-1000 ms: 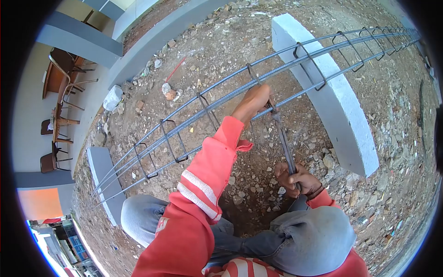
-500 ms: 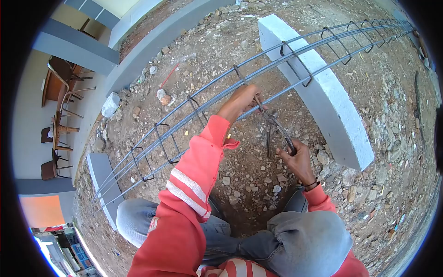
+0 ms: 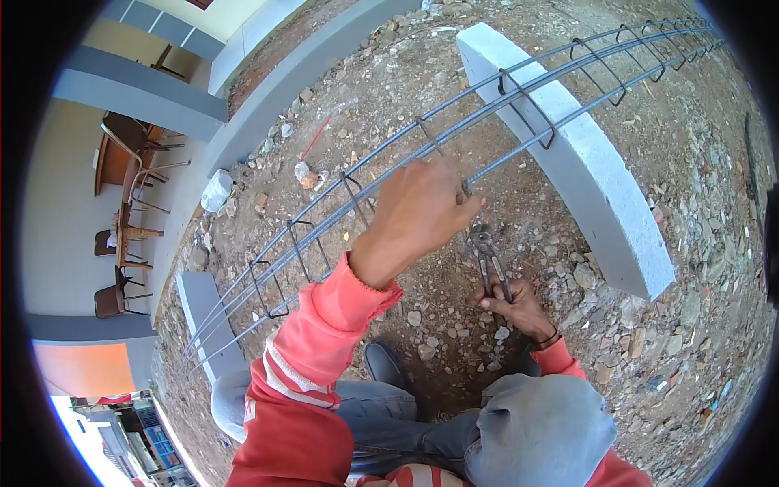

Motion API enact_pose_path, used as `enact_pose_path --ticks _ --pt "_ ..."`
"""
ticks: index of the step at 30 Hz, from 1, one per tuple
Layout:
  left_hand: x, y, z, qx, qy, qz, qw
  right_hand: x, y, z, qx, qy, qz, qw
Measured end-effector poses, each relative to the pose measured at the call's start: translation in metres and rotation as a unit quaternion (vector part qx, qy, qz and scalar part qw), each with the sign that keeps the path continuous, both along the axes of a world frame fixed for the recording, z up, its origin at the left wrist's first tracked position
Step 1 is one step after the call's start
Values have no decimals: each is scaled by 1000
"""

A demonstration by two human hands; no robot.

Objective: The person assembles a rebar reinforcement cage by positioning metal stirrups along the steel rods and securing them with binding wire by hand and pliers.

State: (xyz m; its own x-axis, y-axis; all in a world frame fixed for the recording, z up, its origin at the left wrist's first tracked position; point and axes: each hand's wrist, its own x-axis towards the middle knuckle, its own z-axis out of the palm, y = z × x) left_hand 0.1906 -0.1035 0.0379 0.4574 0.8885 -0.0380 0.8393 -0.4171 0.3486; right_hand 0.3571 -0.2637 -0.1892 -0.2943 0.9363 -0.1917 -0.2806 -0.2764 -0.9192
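My left hand [image 3: 422,203] is closed at the steel bar cage [image 3: 519,148], beside a stirrup; its curled fingers hide what they hold. My right hand [image 3: 519,310], lower and to the right, grips the handles of a pair of metal pincers [image 3: 492,261]. The pincers' head points up towards my left hand, a little below the lower bar and apart from it. Bent wire stirrups [image 3: 529,109] surround the long bars at intervals.
A pale block [image 3: 580,166] lies under the cage at the right, and another [image 3: 209,316] at its left end. Stony ground [image 3: 690,243] surrounds them. Chairs [image 3: 122,134] and a low wall [image 3: 284,91] are at the left. My knees are below.
The pincers' handles, spread half a second ago, are now closer together, and their head has come away from my left hand. My left hand has turned, its back now towards the camera.
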Motion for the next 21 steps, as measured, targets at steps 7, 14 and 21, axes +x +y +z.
enact_pose_path --ticks 7,14,21 --pt "34 -43 -115 40 -172 163 971 40 -48 39 -8 -6 -64 998" --pt "52 -48 -117 -248 -431 263 827 63 -32 111 57 -236 -133 961" --pt "-7 0 13 -481 -680 33 553 95 11 185 213 -436 -237 841"
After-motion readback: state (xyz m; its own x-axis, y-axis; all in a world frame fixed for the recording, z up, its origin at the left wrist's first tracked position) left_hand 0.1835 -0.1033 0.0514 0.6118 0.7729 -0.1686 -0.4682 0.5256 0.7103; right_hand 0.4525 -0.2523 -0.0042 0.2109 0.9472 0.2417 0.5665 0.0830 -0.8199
